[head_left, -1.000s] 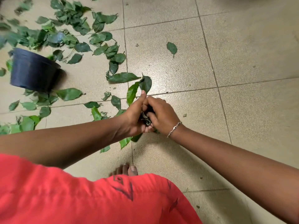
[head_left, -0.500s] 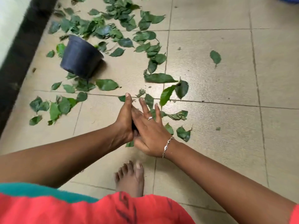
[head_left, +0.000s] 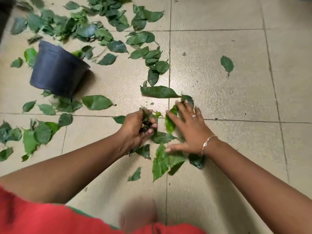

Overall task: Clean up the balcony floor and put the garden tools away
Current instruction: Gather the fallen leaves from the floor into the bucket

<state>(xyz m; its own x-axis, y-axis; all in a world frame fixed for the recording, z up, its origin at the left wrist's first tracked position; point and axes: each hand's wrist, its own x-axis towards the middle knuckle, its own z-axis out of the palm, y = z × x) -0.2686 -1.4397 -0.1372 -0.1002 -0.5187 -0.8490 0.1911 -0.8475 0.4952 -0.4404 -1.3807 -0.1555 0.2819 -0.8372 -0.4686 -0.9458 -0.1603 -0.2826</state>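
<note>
The step in hand looks like gathering fallen leaves off the tiled floor [head_left: 219, 98]; the left hand [head_left: 136, 129] grips a crumpled bunch of leaves [head_left: 146, 119], while the right hand [head_left: 189, 129] lies flat, fingers spread, on loose leaves [head_left: 160, 159] just beside it; next, probably, scoop these into the bunch; the black pot [head_left: 57, 70] lies tipped among more leaves up left; no garden tools or writing show.

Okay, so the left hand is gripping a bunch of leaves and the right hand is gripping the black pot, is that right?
Not quite. The left hand does grip a bunch of leaves, but the right hand is not on the black pot. The head view shows it spread open over loose leaves on the floor, with the pot well apart at the left.
</note>
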